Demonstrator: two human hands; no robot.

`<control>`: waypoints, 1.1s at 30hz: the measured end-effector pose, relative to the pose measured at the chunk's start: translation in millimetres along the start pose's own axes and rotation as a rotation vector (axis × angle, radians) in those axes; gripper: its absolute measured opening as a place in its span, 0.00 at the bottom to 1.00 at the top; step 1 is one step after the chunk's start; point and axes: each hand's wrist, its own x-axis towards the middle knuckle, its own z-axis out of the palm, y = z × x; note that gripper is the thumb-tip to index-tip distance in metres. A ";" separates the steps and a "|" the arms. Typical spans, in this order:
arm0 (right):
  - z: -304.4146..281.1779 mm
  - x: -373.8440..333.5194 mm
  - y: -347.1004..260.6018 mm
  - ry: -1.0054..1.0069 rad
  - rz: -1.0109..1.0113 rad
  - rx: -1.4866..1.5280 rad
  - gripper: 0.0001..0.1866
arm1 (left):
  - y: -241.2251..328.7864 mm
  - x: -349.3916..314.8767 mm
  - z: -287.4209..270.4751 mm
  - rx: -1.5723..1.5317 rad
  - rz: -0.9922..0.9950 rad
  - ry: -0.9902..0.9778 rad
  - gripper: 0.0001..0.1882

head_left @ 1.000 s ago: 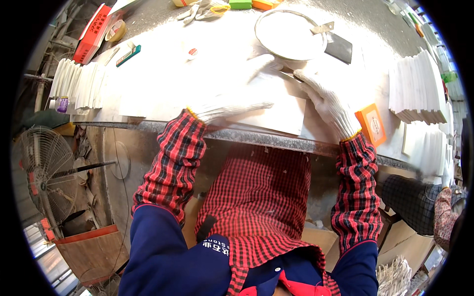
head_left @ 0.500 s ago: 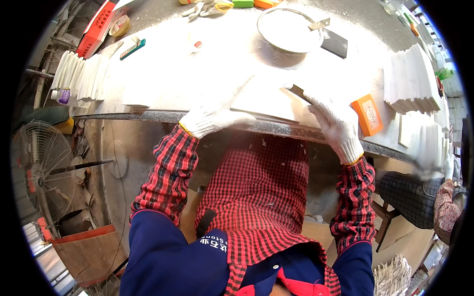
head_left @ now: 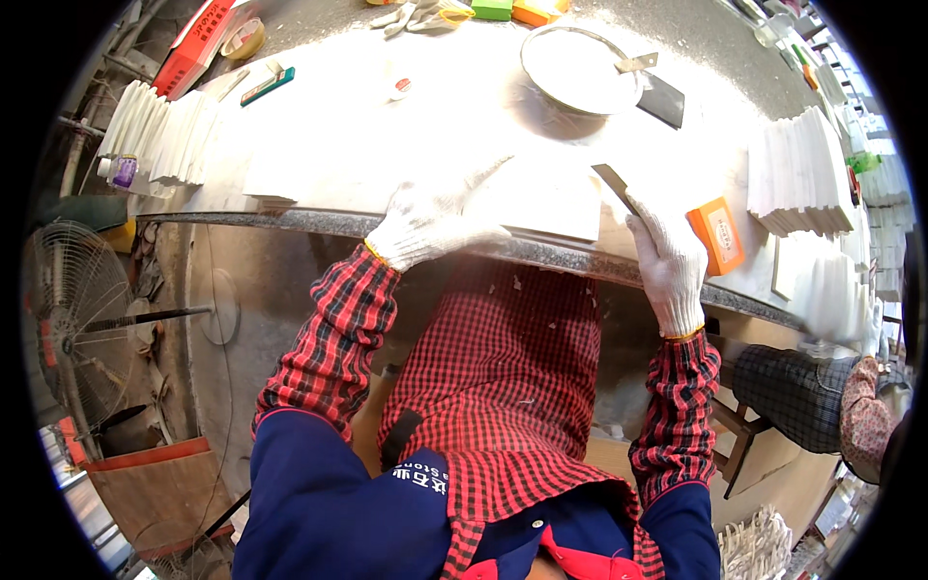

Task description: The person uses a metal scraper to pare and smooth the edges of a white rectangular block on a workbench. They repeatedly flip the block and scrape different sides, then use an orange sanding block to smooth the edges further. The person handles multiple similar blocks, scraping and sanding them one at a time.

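Observation:
My left hand [head_left: 432, 220], in a white knit glove, lies with thumb and fingers spread at the left side of a flat white tile [head_left: 546, 211] near the table's front edge. Glare washes out much of the tile and the fingertips. My right hand [head_left: 669, 261], gloved too, grips a thin dark scraper blade [head_left: 613, 184], which points up and left just beyond the tile's right edge. An orange box [head_left: 715, 236] stands right of that hand. Farther back is a round pan [head_left: 580, 72] with pale contents, a metal spatula [head_left: 636, 63] lying across its rim.
Stacks of white tiles stand at the right [head_left: 800, 174] and left [head_left: 159, 130] of the table. A dark flat plate [head_left: 662, 101] lies by the pan. A teal box [head_left: 268, 86] and spare gloves [head_left: 420, 16] lie farther off. A fan [head_left: 72, 324] stands left; another person's sleeve [head_left: 867, 411] shows right.
My right hand and the blade have shifted right, off the tile, whose right edge now shows. The left hand stays spread beside the tile. The whole view has shifted slightly.

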 end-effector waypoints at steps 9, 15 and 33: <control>-10.3 -7.7 -5.4 0.017 0.185 0.191 0.13 | -2.4 -6.3 9.7 -0.064 0.156 0.077 0.44; -28.5 -0.3 -10.2 0.037 0.205 0.236 0.13 | 8.2 6.7 -0.2 -0.139 0.229 0.127 0.42; -44.7 1.3 1.8 0.155 0.248 0.267 0.14 | 18.8 102.5 -68.7 -0.766 -0.276 -0.196 0.37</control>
